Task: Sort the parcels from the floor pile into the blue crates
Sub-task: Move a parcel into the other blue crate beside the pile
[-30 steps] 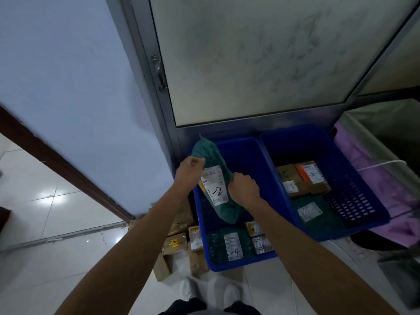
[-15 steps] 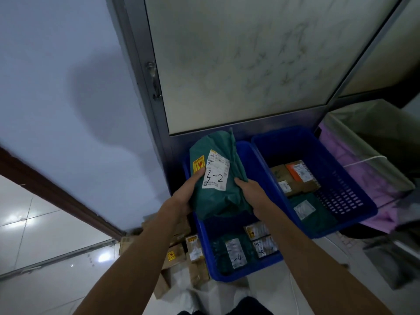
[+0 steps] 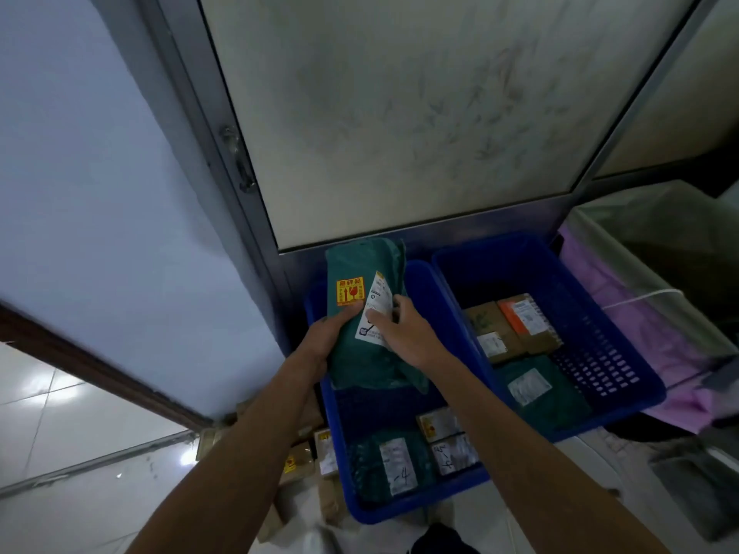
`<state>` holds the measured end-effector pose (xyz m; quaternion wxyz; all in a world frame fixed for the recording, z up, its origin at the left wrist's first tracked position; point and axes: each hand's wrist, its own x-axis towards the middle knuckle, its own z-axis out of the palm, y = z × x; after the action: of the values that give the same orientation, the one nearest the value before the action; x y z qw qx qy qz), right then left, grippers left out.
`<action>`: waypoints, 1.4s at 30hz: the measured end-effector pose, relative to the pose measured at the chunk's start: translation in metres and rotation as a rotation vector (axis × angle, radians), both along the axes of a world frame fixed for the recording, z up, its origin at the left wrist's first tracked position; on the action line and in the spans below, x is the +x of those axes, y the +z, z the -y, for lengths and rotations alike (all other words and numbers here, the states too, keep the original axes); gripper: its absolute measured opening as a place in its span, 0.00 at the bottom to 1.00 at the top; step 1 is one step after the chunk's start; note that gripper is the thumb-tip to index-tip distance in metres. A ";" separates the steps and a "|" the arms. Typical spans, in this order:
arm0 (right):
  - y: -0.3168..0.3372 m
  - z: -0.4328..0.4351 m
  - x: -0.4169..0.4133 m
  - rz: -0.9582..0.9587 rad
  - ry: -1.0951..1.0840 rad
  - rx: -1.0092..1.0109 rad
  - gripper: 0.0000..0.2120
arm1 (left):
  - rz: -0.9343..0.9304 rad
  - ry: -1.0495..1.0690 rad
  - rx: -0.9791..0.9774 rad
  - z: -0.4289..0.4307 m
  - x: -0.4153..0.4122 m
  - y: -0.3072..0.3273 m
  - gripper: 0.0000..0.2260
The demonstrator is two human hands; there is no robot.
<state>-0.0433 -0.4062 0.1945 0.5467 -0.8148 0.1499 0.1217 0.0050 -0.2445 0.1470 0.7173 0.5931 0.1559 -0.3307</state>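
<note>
The floor pile lies at 7 o'clock, just beside the left crate. Above that crate's far end, the left hand grips the green parcel and the right hand pinches its label. Within the last half second the parcel has twisted and the label has creased, so release is judged pending. The right crate sits at 2 o'clock.

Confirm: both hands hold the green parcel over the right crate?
Wrong crate. In the head view, the left hand and right hand hold the green parcel over the left crate.
</note>
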 end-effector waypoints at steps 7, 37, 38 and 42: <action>-0.025 0.053 0.006 -0.153 0.008 0.300 0.27 | 0.010 0.083 0.039 0.063 -0.013 -0.006 0.23; -0.104 0.043 -0.010 -0.276 -0.440 0.654 0.39 | -0.206 0.506 -0.269 0.098 -0.041 -0.058 0.23; -0.109 0.049 -0.008 -0.281 -0.413 0.638 0.39 | -0.205 0.418 -0.167 0.089 -0.038 -0.061 0.24; -0.133 0.078 -0.002 -0.280 -0.375 0.508 0.36 | -0.147 0.186 0.339 0.047 -0.022 -0.086 0.23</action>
<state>-0.0454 -0.4841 0.0618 0.7190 -0.5864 0.3355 0.1631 -0.0168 -0.2915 0.0608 0.6216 0.6626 0.3152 -0.2743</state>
